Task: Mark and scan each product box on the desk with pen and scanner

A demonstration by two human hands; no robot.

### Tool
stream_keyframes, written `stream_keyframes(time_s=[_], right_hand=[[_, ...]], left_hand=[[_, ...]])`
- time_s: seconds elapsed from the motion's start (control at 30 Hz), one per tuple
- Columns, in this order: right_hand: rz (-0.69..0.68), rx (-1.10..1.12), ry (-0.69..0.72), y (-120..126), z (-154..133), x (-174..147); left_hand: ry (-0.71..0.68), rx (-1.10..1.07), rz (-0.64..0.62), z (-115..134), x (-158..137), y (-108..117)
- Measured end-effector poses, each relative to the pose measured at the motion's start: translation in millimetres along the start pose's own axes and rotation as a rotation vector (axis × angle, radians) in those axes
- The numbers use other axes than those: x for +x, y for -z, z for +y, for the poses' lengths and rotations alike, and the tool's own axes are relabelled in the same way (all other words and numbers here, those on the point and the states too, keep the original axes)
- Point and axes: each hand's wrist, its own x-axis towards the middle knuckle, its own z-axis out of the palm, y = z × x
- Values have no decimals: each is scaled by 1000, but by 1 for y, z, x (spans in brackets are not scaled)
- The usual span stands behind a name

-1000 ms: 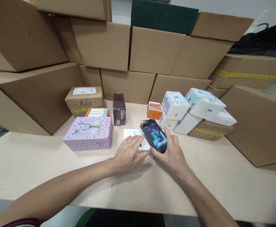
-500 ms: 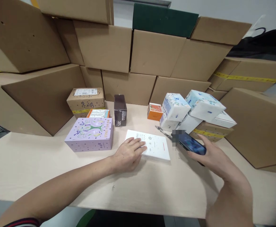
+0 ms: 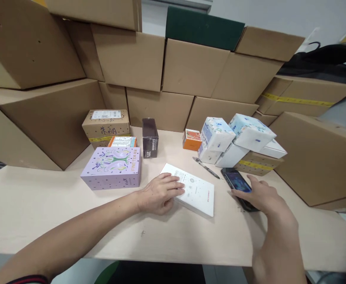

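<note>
1. White and thin, a printed box (image 3: 198, 193) lies flat near the middle of the desk (image 3: 143, 240), nearer its front edge than the cartons behind; I see it sitting askew, one corner turned toward that front edge.
2. My left hand (image 3: 162, 193) rests on the left end of this box, palm down, fingers loosely bent and close together over the top. The thumb is tucked low by the near side; from here I cannot tell whether it grips.
3. My right hand (image 3: 250, 189) is partly closed around a dark phone (image 3: 235, 180), thumb across its left side and fingers at its right. The phone is right of the white box, toward the desk's right edge, screen up and lit. I cannot tell whether its whole underside touches the desk.
4. Between box and phone, slightly farther back, I have a pen (image 3: 206, 168) lying slantwise.
5. Toward the left edge I see a purple box (image 3: 110, 169), with a dark brown box (image 3: 149, 144) standing upright behind and to its right.
6. Farther back, a small orange box (image 3: 192, 142) sits just beside stacked white-and-blue packs (image 3: 217, 136).
7. Large brown cartons (image 3: 133, 61) wall off the desk's far side.
</note>
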Motion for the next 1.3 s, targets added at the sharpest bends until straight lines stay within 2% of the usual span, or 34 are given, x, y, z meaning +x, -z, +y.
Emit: stream_keyframes(time_s=[0.07, 0.13, 0.23, 0.3, 0.47, 0.6, 0.7, 0.8, 0.9, 0.97, 1.07, 1.13, 1.2, 1.3], right_hand=[[-61, 119, 98, 5, -24, -13], [-206, 242, 285, 7, -49, -25], [-320, 297, 506, 2, -76, -37], [-360, 330, 515, 0, -82, -39], [-533, 592, 351, 4, -75, -42], [-586, 799, 379, 9, -82, -47], [-466, 843, 385, 14, -96, -45], [-176, 783, 352, 22, -120, -33], [157, 600, 479, 25, -161, -18], [281, 484, 520, 21, -196, -10], [336, 350, 523, 6, -246, -5], [325, 320, 546, -4, -270, -4], [288, 374, 589, -11, -282, 0], [262, 506, 657, -12, -279, 18]], left_hand=[[-36, 4, -9, -1, 0, 1], [-84, 17, -7, -2, 1, 1], [-129, 71, 14, -1, 1, -1], [-121, 128, 51, 1, 1, -4], [-79, 299, 127, 6, -1, -11], [8, 456, 114, 8, -2, -9], [84, 504, 102, 11, 0, -8], [6, 434, 64, 15, 1, -9], [-82, 359, 2, 16, 1, -12], [-89, 331, -28, 15, -1, -14], [-88, 309, -58, 13, -4, -15], [-81, 305, -59, 12, -5, -14], [-61, 304, -55, 12, -5, -14], [-42, 289, -91, 12, -3, -16]])
